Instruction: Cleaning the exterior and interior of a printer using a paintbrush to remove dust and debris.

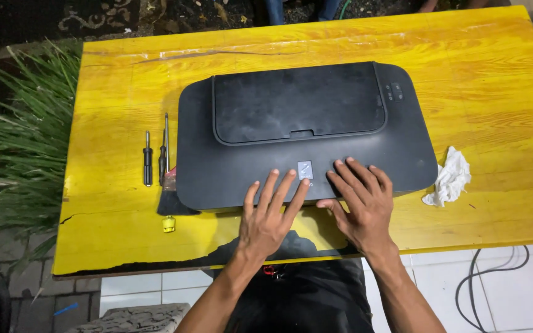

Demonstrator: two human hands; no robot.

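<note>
Black printer [303,135] bears one left hand [268,217] and one right hand [360,203], both spread flat; two screwdrivers [155,157] beside.

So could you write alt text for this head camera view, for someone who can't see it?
Seen from above, a person's left hand and right hand rest flat, fingers spread, on the front edge of a closed black printer on a yellow wooden table. Two screwdrivers lie left of the printer, and a crumpled white cloth lies to its right.
</note>
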